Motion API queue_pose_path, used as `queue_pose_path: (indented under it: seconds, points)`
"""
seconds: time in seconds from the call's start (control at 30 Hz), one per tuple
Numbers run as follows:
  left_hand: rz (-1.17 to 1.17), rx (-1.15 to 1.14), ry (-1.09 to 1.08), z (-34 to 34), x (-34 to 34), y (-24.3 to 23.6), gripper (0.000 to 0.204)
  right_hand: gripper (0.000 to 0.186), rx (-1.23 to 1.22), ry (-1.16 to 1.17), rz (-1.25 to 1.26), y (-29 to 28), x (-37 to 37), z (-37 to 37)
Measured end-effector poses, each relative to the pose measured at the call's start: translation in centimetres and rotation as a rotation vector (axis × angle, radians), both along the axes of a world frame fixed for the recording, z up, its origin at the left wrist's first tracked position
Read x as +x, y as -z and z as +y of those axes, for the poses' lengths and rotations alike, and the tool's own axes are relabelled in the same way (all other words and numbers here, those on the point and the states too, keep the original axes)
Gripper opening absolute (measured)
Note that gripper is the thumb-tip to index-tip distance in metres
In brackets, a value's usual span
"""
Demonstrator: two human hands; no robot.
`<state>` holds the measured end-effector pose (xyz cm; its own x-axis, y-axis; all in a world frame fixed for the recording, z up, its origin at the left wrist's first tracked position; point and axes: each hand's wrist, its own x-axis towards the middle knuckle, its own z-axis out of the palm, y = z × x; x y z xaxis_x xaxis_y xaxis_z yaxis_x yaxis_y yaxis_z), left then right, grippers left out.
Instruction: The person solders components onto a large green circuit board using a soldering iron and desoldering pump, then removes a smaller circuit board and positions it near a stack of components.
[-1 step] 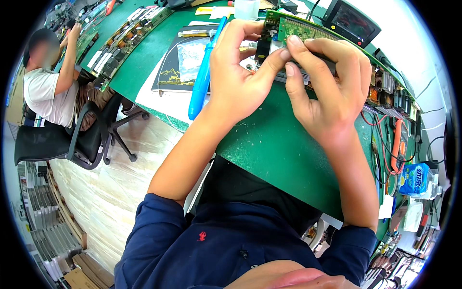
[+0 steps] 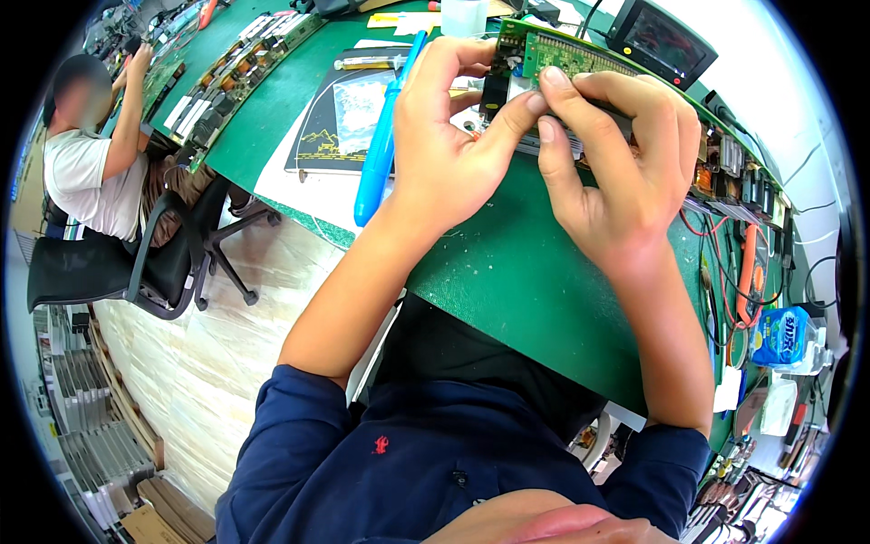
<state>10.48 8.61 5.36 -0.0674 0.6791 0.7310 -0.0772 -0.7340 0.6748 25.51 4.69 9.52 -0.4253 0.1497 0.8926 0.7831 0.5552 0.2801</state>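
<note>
A long green circuit board point(image 2: 510, 38) packed with components stands at the far side of the bench in front of me. A smaller green board point(image 2: 564, 60) with a row of pins sits upright against its left end. My left hand point(image 2: 442, 150) is wrapped round that left end, thumb pressed on the near side. The bent fingers of my right hand point(image 2: 625, 168) close on the lower edge of the smaller board, index fingertip beside my left thumb. What lies under the fingertips is hidden. A blue pen-shaped tool point(image 2: 377, 168) lies beside my left wrist.
Left of it are a black notebook point(image 2: 313, 136), a clear bag point(image 2: 362, 113) and a syringe point(image 2: 370, 63). A small monitor point(image 2: 659, 43) stands behind the board. Red and black leads point(image 2: 716, 249) and a blue packet point(image 2: 781, 335) lie right. Another person point(image 2: 91, 172) sits far left.
</note>
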Motion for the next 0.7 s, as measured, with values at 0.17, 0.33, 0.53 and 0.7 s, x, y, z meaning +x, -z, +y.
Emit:
queue_pose_path:
  seconds: [0.17, 0.33, 0.53, 0.7]
  points:
    - [0.001, -0.067, 0.035, -0.1, 0.0, -0.2, 0.034, 0.032, 0.029, -0.006, 0.015, 0.3, 0.0, 0.3]
    - [-0.017, -0.094, 0.065, -0.2, -0.1, 0.0, 0.034, 0.034, 0.088, -0.033, 0.013, 0.4, 0.1, 0.8]
    - [0.006, 0.005, -0.008, 0.2, 0.0, 0.5, 0.036, 0.026, -0.052, -0.05, 0.004, -2.0, -0.5, -0.2]
    - [0.052, 0.114, -0.091, 0.3, 0.0, 1.0, 0.038, 0.027, -0.127, -0.017, -0.039, -3.8, -1.1, -1.0]
